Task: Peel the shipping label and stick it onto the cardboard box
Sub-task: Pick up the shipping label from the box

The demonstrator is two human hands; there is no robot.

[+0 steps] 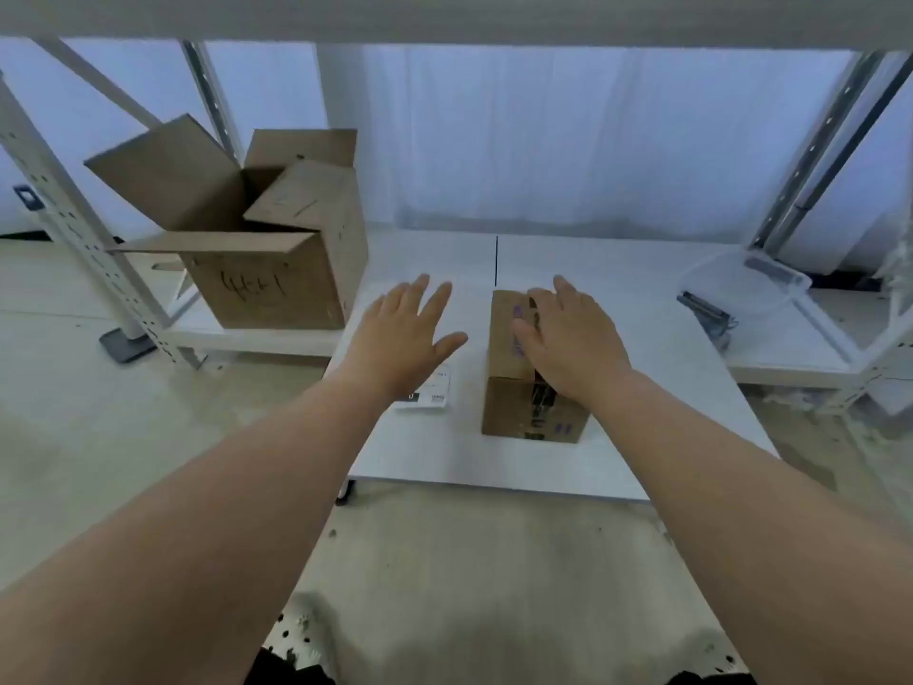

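A small closed cardboard box with dark tape and purple marks stands on the white table. My right hand is spread flat over its top, fingers apart, holding nothing. To the left of the box a white shipping label lies flat on the table, partly hidden under my left wrist. My left hand hovers open above the table, just beyond the label, fingers spread.
A large open cardboard box with handwriting stands on a low shelf at the back left. A clear plastic tub and a dark metal tool lie at the right. White shelf posts flank both sides.
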